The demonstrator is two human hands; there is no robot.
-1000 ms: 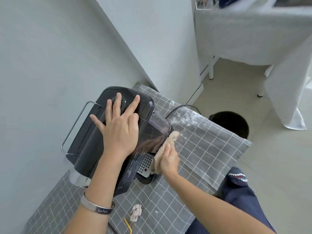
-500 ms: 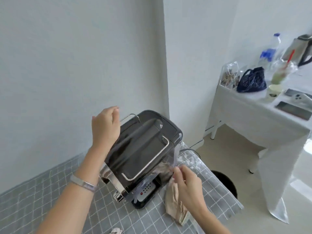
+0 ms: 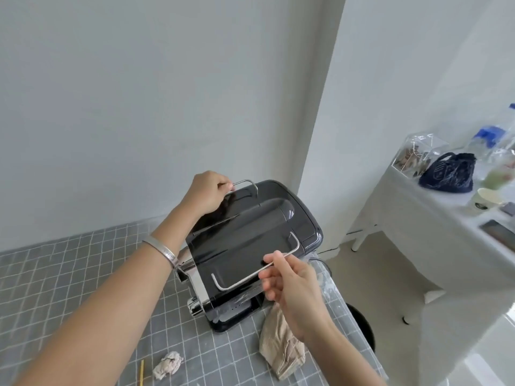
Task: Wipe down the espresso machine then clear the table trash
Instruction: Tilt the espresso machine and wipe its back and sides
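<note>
Centrally, a glossy black espresso machine [image 3: 250, 240] stands on a table covered with a grey grid-patterned cloth [image 3: 55, 288], close to the pale wall corner. Its long axis runs diagonally, from the near left to the far right, and its rounded far end points toward the corner. The top is dark, shiny and reflective, with a raised hump along the middle. A thin metal rail runs along each long side of the top, and chrome parts show below on the near-left end. White smears mark the lower black body near the base.

The left hand [image 3: 206, 193], with a silver bracelet [image 3: 163, 252] on its wrist, is closed around the far rail [image 3: 245, 183]. The right hand [image 3: 289, 285] pinches the near rail [image 3: 250, 277] between thumb and fingers.

A crumpled beige cloth [image 3: 281, 349] lies on the table just beside the machine's base, partly under the right wrist. At the near edge sit a small wad of crumpled paper [image 3: 168, 366] and, just left of it, a thin yellow stick [image 3: 141, 371].

On the floor to the right, a dark round bin [image 3: 361, 327] is partly hidden by the table edge. Farther right stands a white-draped side table [image 3: 418, 218] holding a dark blue bag [image 3: 448, 176] and blurred items.
</note>
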